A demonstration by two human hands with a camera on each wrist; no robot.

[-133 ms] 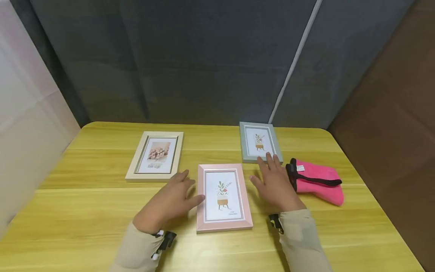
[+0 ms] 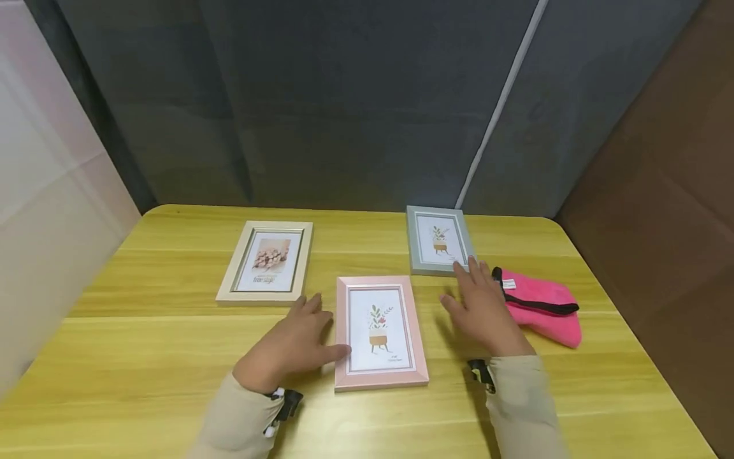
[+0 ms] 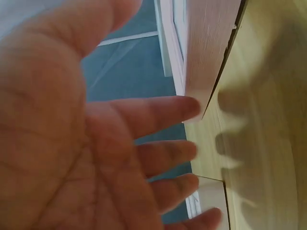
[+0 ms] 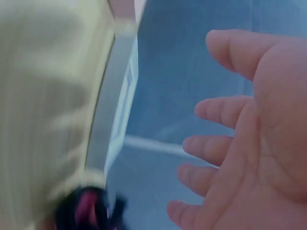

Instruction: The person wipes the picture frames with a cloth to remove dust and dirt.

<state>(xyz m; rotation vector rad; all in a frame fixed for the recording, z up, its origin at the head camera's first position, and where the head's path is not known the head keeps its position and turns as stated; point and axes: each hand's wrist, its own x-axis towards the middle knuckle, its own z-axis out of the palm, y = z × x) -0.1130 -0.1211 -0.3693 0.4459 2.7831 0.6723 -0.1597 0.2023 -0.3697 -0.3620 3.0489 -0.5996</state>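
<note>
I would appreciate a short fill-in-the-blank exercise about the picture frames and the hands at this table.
1. The frame lying between the left hand and the right hand has a border coloured ____.
2. The grey frame lies nearer to the ____ hand.
3. The bright pink cloth item beside the right hand has trim coloured ____.

Missing words: pink; right; black.

The right grip (image 2: 487,315) has shifted rightward, away from the pink frame (image 2: 381,328), hiding more of the pouch (image 2: 545,309); the left grip (image 2: 292,347) has its thumb lower along that frame
</note>
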